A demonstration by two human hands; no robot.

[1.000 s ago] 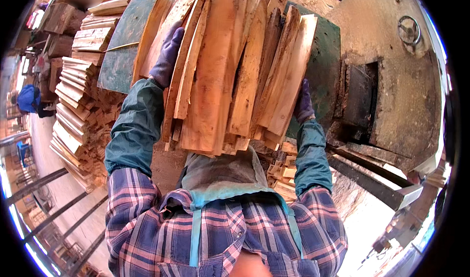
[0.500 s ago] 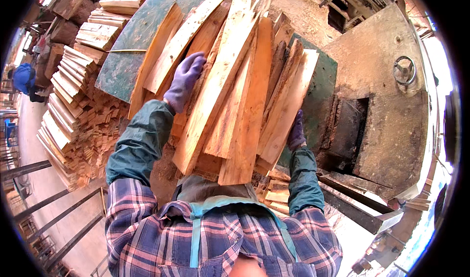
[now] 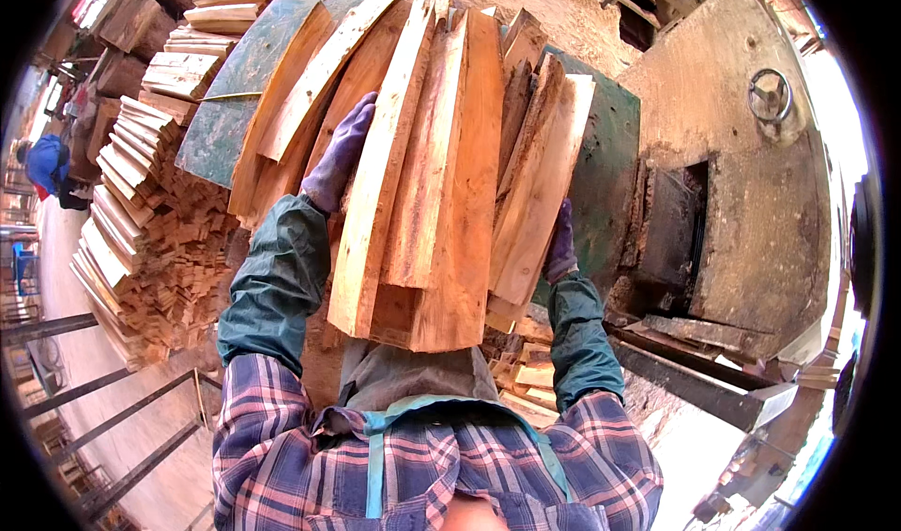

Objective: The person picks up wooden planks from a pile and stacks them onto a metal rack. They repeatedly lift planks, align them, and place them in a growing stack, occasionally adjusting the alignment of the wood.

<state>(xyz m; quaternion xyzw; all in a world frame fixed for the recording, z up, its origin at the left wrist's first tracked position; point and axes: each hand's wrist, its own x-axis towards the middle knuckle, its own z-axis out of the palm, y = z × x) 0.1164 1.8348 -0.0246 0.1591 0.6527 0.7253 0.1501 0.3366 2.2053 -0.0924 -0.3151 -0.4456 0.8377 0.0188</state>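
Several rough wooden planks (image 3: 455, 184) lie lengthwise in a loose pile in front of me, their near ends close to my chest. My left hand (image 3: 340, 156), in a purple glove, presses along the left side of a long, pale plank (image 3: 387, 170) with its fingers stretched forward. On the far right, my right hand (image 3: 561, 245), also gloved, lies against the outer edge of a light plank (image 3: 554, 184). Its fingers point forward and are partly hidden by the wood. Left of my left hand, a few more planks (image 3: 314, 71) lie slanted.
The planks rest over a green metal surface (image 3: 610, 170). Left stands a tall stack of cut boards (image 3: 136, 156). To the right is a rusty machine table (image 3: 755, 240) with a handwheel (image 3: 770, 97) and a dark slot. A person in blue (image 3: 47, 162) is far left.
The middle planks have turned from slanting to lying straighter and closer side by side. My left hand has slid down and back from the top of the wood to the pale plank's side.
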